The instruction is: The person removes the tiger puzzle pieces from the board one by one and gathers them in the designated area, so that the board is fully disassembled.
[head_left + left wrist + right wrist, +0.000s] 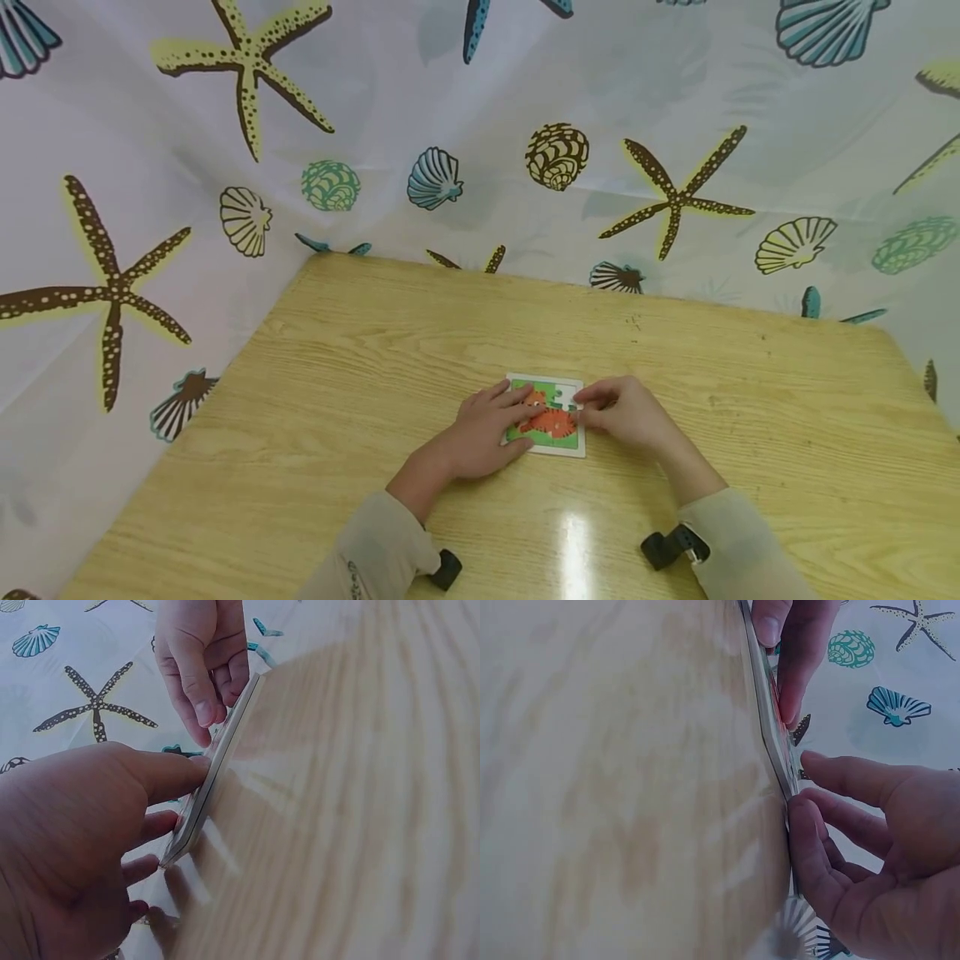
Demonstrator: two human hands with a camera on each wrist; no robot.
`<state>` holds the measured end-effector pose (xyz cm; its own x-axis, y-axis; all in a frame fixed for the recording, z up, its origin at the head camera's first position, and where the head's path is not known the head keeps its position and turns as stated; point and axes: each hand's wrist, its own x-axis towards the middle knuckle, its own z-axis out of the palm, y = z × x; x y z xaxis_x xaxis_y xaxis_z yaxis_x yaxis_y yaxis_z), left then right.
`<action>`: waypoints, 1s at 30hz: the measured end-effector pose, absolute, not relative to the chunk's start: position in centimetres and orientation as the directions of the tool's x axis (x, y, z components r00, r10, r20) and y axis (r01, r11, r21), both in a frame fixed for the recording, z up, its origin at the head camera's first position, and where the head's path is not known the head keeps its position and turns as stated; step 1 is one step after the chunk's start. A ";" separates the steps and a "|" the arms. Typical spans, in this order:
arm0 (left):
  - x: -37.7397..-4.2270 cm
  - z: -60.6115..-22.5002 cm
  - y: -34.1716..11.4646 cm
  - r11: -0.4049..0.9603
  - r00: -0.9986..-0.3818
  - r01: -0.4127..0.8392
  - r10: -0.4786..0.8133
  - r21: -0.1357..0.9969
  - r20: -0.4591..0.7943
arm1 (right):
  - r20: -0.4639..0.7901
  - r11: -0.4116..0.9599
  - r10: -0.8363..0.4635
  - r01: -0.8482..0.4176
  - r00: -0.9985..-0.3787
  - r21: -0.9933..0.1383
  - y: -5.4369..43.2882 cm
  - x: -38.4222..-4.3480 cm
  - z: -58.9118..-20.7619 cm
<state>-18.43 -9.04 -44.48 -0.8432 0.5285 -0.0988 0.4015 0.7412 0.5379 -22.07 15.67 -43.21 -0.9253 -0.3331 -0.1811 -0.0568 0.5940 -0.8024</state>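
A small square jigsaw puzzle [557, 444] with a white border lies on the table, its picture an orange striped animal on green. White backing shows at its upper right, where the outline of a piece is bare. My left hand [487, 425] is spread over the left part, fingers on the picture and thumb at the near edge; the left wrist view shows that thumb along the frame [217, 769]. At the right edge is my right hand [626, 414], its fingertips by the bare spot. In the right wrist view, a gap shows between its thumb and bent fingers [810, 825].
A wood-grain table [390, 333] spreads around the puzzle. Behind it and at the sides hangs a white cloth [495, 100] printed with starfish and shells. Black straps with small devices [663, 550] sit at both wrists, over light sleeves.
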 end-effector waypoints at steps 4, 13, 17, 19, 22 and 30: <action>-18.3 -44.6 -9.0 0.749 -0.857 0.406 0.511 0.523 -0.066 | -0.169 0.601 -0.360 -0.089 -0.917 -0.795 15.5 -22.1 -43.4; -19.0 -45.2 -9.0 0.709 -0.852 0.410 0.522 0.574 -0.035 | -0.184 0.628 -0.333 -0.072 -0.925 -0.775 15.3 -21.9 -43.3; -19.1 -45.5 -9.0 0.678 -0.876 0.377 0.482 0.631 0.006 | -0.189 0.630 -0.328 -0.065 -0.926 -0.774 15.4 -21.9 -43.4; -19.1 -45.8 -9.1 0.640 -0.887 0.352 0.461 0.683 0.025 | -0.190 0.629 -0.329 -0.065 -0.925 -0.775 15.4 -21.9 -43.4; -19.3 -46.2 -9.1 0.584 -0.902 0.299 0.430 0.755 0.024 | -0.195 0.629 -0.325 -0.058 -0.925 -0.775 15.3 -21.9 -43.4; -19.7 -46.3 -9.2 0.491 -0.936 0.153 0.351 0.857 -0.034 | -0.192 0.629 -0.310 -0.050 -0.931 -0.776 15.3 -22.2 -43.3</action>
<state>-19.65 -9.15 -46.31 -0.9356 0.3514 -0.0344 0.1530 0.4913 0.8574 -22.21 15.25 -43.25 -0.9310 -0.3105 -0.1922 -0.0495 0.6288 -0.7760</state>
